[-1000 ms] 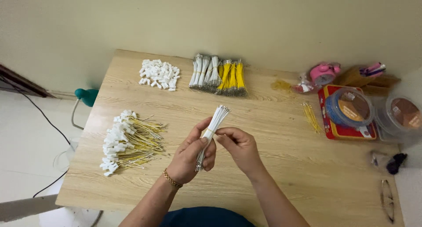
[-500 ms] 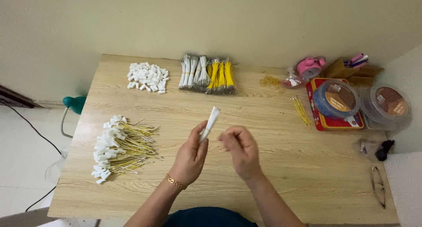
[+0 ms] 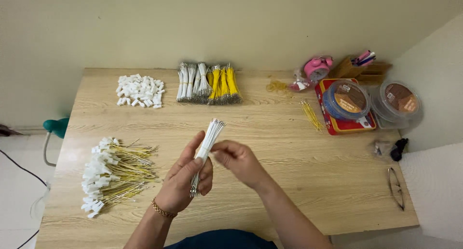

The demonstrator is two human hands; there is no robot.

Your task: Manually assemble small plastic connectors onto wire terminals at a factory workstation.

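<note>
A slim bundle of white wires [image 3: 206, 147] with bare metallic tips stands tilted, upper end leaning right, at the lower centre of the frame. The left hand [image 3: 185, 181] grips its lower half; the right hand [image 3: 238, 161] pinches its middle.

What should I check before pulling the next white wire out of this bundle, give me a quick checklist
1. Bundle of white wires gripped: ok, the left hand is closed around its lower half.
2. Right hand at the bundle: ok, its fingertips touch the wires' mid-length.
3. One single wire separated: cannot tell, the strands are too fine.
4. Pile of white connectors in stock: ok, at the table's far left.
5. Finished pile of yellow wires with white connectors: ok, lying to the left of the hands.
6. Table bare in front of the hands: ok.
</note>
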